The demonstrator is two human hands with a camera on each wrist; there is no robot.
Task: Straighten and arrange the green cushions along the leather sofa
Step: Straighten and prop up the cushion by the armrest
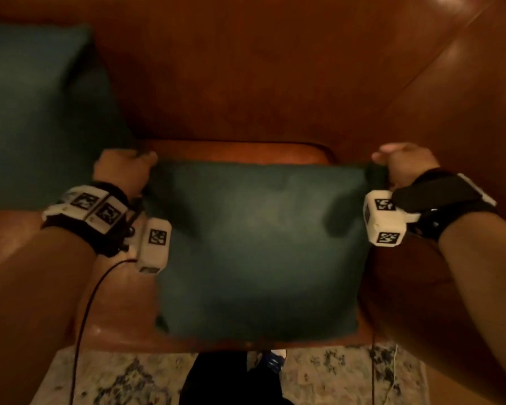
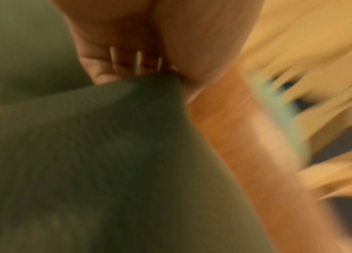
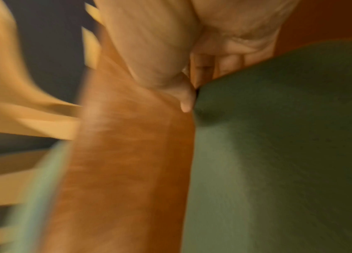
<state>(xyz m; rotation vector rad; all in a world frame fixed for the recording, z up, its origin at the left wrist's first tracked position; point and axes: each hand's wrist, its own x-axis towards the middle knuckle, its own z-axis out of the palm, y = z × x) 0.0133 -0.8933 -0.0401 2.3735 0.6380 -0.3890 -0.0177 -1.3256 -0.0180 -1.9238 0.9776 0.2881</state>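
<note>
A dark green cushion (image 1: pixel 257 247) hangs square in front of the brown leather sofa (image 1: pixel 246 83), over the seat. My left hand (image 1: pixel 126 171) grips its top left corner, fingers curled into the fabric (image 2: pixel 127 95). My right hand (image 1: pixel 403 165) grips the top right corner, thumb and fingers pinching the cloth (image 3: pixel 278 137). A second green cushion (image 1: pixel 38 112) leans against the sofa back at the left.
The sofa's right arm (image 1: pixel 465 97) rises close beside my right hand. A patterned pale rug (image 1: pixel 114 378) lies below the seat's front edge, with my shoe (image 1: pixel 270 361) on it. Black cables (image 1: pixel 82 317) trail from both wrists.
</note>
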